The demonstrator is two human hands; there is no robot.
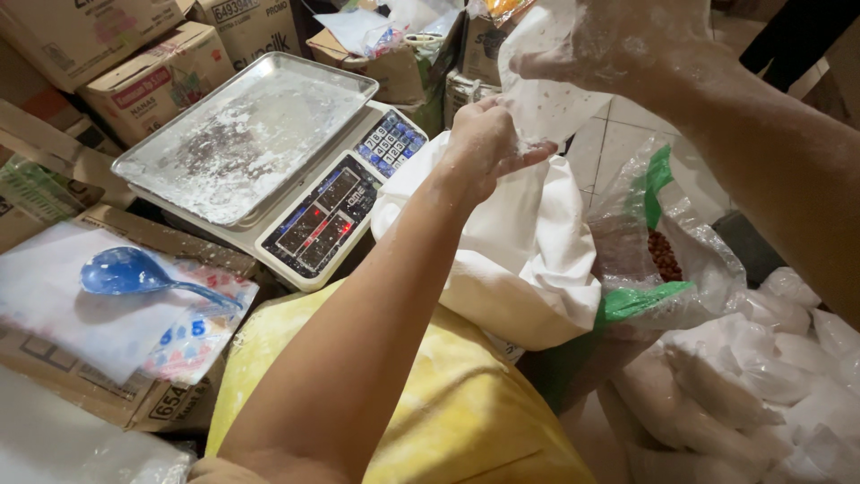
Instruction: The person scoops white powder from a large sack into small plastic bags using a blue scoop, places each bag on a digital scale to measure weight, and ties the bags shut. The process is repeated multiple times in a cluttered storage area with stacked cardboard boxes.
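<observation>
Both hands are dusted with white powder and work on a small clear plastic bag (546, 99) held up at the far middle of the scene. The left hand (488, 143) is closed around the lower part of the bag, its fingers curled about the plastic. The right hand (618, 40), higher and farther right, pinches the top of the same bag between thumb and fingers; its fingertips are blurred.

Just beneath the hands stands a large white sack (520, 251) with its mouth rolled open. Near the person, below the left forearm, lies a yellow sack (448, 412).

To the left sits an electronic scale (322, 215) with a keypad and red lit displays; its metal tray (242, 134) is smeared with white powder. Nearer and farther left, a blue plastic scoop (134, 273) rests on a white sheet over flattened cardboard (107, 394).

To the right, a clear bag with green edging (654, 260) holds brownish beans, and filled clear packets (743, 376) are heaped at the near right. Cardboard boxes (152, 76) are stacked along the far left.
</observation>
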